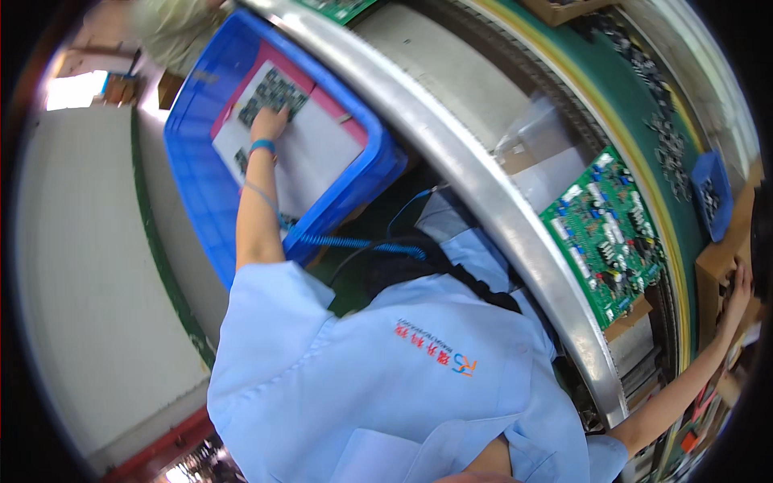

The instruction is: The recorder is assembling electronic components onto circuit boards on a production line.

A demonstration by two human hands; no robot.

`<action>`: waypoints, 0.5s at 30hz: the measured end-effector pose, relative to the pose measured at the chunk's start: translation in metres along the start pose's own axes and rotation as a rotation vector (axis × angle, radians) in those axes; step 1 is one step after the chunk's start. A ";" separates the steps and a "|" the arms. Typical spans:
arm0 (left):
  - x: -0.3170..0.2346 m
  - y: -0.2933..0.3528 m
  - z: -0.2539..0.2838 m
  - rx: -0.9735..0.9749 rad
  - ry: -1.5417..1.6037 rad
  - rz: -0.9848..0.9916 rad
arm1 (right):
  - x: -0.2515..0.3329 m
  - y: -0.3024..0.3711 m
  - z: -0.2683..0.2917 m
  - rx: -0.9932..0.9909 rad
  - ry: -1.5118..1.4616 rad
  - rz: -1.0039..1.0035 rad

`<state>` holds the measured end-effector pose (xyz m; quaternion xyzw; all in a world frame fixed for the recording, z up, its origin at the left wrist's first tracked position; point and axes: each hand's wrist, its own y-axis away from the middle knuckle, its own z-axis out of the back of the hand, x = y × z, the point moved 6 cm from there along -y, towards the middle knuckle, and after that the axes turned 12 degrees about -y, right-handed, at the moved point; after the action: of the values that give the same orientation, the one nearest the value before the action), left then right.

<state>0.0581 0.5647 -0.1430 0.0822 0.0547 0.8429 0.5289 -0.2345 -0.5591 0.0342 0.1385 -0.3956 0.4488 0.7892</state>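
My left arm, with a blue wrist strap (262, 146) on it, reaches down into a blue plastic bin (189, 173). The left hand (269, 123) is closed on the near edge of a dark green circuit board (274, 94), which lies over or just above a white sheet (318, 157). Small parts of other boards show at the sheet's edge, and pink sheets (286, 63) line the bin behind it. Far to the right, my right hand (740, 288) rests at the edge of a brown cardboard box (714, 264). Its fingers are stretched out, holding nothing visible.
A metal rail (451, 133) curves between me and the line. On the line stands a large populated green board (605, 233). A small blue parts tray (712, 196) and loose components (668, 153) lie beyond. A coiled blue cord (346, 241) hangs from the wrist strap.
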 end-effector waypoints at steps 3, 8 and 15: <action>0.033 0.019 0.028 -0.198 -0.126 0.091 | 0.081 0.036 -0.058 -0.072 -0.167 -0.280; -0.035 0.045 0.129 -0.682 0.155 -0.151 | 0.102 0.050 -0.065 -0.018 -0.229 -0.202; -0.179 0.129 0.229 -0.878 0.443 -0.544 | 0.102 0.055 -0.090 0.148 -0.338 -0.227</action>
<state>0.0654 0.3489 0.0906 -0.3416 -0.1723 0.6171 0.6876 -0.2055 -0.4151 0.0445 0.3129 -0.4704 0.3553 0.7447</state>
